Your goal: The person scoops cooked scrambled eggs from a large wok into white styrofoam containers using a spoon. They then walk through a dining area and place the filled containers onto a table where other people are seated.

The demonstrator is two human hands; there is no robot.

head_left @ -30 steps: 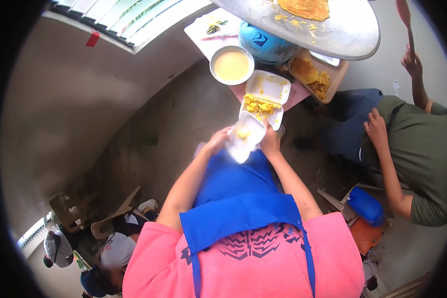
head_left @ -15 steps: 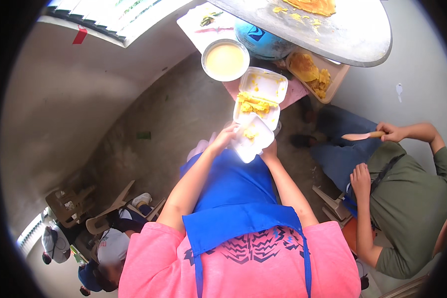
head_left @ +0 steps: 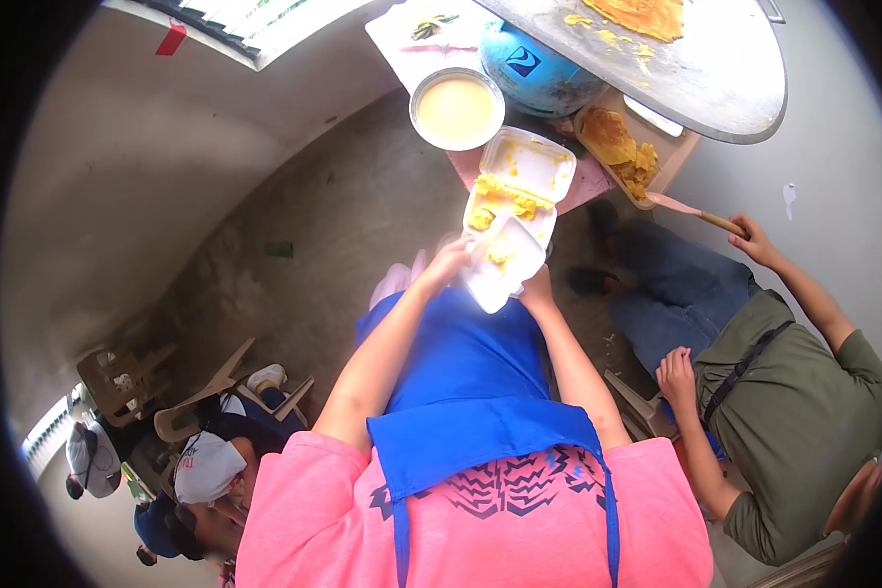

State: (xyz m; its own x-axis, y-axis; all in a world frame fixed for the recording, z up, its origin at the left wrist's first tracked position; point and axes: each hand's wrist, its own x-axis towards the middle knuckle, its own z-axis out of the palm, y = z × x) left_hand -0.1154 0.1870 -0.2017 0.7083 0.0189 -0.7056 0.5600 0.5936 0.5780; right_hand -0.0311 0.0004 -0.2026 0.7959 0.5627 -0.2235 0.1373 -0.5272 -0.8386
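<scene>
White foam tray, small and shallow, carries a few yellow food pieces and is held in front of the body at about waist height, just below the open foam clamshell that rests on the pink stand. Left hand grips the tray's left edge with fingers curled around it; right hand supports the lower right corner from beneath, mostly hidden by the tray. Both hands are thus closed on the tray. Foam of this kind is probably very light, thin-walled and brittle: it flexes and cracks under pinching and tips easily when loaded off-centre. Support is likely best placed under the base or along two opposite rims, kept level, with light pressure. Beyond the clamshell stand a metal bowl of pale batter and a round griddle. A seated person's hand holds a wooden spatula to the right.
</scene>
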